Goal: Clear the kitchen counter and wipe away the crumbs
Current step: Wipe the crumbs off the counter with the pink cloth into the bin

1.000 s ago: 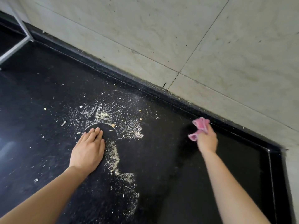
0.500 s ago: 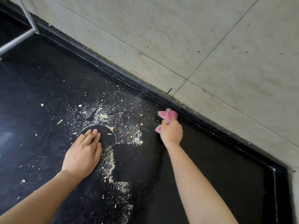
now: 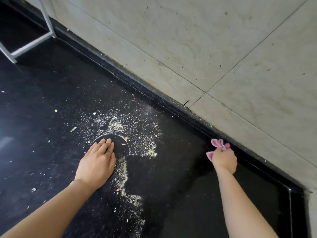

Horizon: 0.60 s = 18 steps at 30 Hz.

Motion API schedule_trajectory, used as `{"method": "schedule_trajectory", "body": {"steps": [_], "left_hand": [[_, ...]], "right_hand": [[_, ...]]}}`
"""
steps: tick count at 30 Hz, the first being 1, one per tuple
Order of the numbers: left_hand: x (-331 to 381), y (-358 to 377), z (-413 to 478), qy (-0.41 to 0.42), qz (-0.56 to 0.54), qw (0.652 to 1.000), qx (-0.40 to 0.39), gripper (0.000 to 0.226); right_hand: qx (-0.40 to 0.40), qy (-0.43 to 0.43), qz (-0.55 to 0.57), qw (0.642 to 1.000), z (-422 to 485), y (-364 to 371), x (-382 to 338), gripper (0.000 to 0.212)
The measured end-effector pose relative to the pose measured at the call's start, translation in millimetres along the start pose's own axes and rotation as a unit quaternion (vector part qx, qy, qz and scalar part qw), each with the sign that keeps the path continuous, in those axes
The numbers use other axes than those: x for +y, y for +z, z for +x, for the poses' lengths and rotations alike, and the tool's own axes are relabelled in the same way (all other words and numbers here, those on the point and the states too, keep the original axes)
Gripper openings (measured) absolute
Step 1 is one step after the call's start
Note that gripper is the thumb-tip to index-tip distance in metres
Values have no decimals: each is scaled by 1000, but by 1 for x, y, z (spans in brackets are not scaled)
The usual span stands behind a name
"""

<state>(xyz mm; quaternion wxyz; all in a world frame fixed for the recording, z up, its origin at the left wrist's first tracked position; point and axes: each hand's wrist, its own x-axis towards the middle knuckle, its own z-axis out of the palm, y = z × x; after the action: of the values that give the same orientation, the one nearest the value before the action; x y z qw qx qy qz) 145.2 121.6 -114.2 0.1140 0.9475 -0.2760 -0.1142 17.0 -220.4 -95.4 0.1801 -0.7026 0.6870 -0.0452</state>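
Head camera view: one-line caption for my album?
Right hand wipes black counter with pink cloth; left hand rests beside crumbs.

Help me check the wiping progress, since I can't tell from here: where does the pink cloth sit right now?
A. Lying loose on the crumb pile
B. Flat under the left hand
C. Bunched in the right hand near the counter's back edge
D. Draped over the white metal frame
C. The pink cloth is bunched in the right hand by the black back edge, well right of the crumbs; the left hand lies flat and bare.

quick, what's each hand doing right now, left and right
Left hand: open, flat on the counter, holding nothing.
Right hand: closed around a pink cloth.
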Motion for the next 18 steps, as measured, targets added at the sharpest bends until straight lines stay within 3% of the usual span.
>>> {"method": "schedule_trajectory", "body": {"steps": [3,6,9,12,14,16,18], "left_hand": [[-2,1,1,4,5,1000,-1,58],[-3,3,3,-4,0,1000,-1,59],[-4,3,4,-5,3,1000,1,58],[-2,1,4,-3,12,1000,-7,58],[-2,0,3,0,14,1000,-11,59],[-2,0,3,1,13,1000,-13,59],[-2,-1,3,3,17,1000,-8,58]], "right_hand": [[-23,109,69,991,3,15,-19,32],[-7,102,100,990,-13,42,-58,43],[-40,-43,64,996,-52,65,-87,38],[-163,-244,26,956,-81,75,-109,44],[-242,-276,57,928,-88,73,-123,45],[-213,-292,118,925,-84,67,-123,43],[-113,-288,154,938,-73,58,-109,41]]}}
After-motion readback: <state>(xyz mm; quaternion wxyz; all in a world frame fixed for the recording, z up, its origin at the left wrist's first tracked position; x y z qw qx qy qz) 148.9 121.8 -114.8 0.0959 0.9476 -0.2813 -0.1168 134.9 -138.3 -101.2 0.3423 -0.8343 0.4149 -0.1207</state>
